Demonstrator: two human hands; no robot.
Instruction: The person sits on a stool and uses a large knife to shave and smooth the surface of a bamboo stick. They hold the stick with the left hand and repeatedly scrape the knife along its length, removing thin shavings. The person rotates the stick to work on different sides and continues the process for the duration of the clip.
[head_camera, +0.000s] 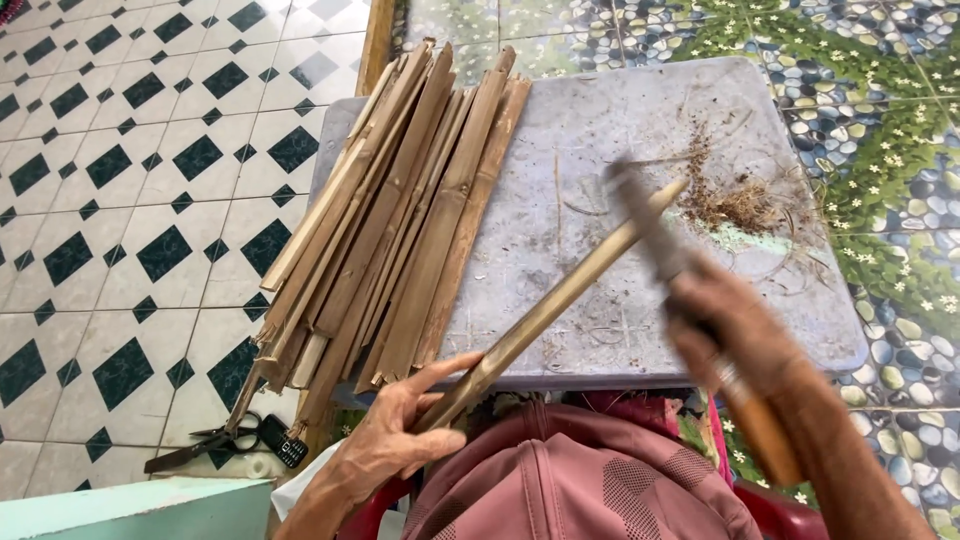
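— What do we hold?
— Our left hand (385, 445) grips a long tan bamboo strip (560, 300) slanting over the grey board (600, 130).
— And our right hand (735, 335)?
— Clenched on a blurred wooden-handled knife (650, 230) at the strip's tip.

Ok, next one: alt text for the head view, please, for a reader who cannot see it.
The left hand holds a long split bamboo stick slanted over a grey board, while the blurred right hand grips a wooden-handled knife against its far end. A pile of split bamboo slats lies on the board's left, brown shavings on its right, black scissors on the tiled floor.
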